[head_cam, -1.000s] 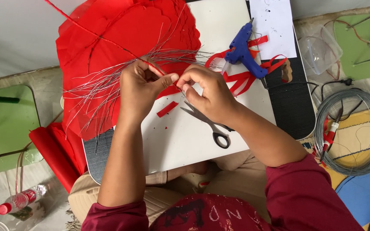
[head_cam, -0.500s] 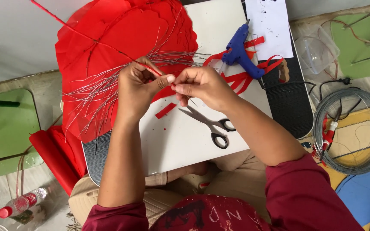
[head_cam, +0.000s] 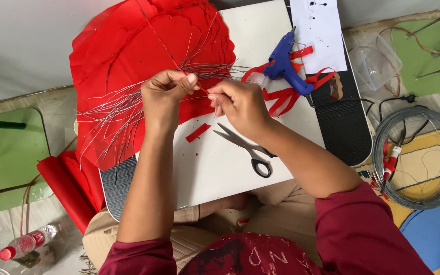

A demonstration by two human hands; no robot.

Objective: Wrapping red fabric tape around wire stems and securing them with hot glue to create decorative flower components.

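Above the white board (head_cam: 215, 168) on the lap, left hand (head_cam: 165, 97) and right hand (head_cam: 238, 104) close together, both grips pinched narrow on one red-wrapped wire (head_cam: 166, 48). Runs up and away from the left fingertips over the red paper sheets (head_cam: 128, 56); lower end caught in the right fingertips. Just beyond the hands, a bundle of bare grey wires (head_cam: 123, 104), fanned across the red paper, partly behind the left hand. Right below the right hand, open scissors (head_cam: 245, 147) and a small red strip (head_cam: 198, 132). Farther back, blue glue gun (head_cam: 286, 63) on red ribbon scraps (head_cam: 281, 97). Well off right, wire coil (head_cam: 418, 158) on the floor.
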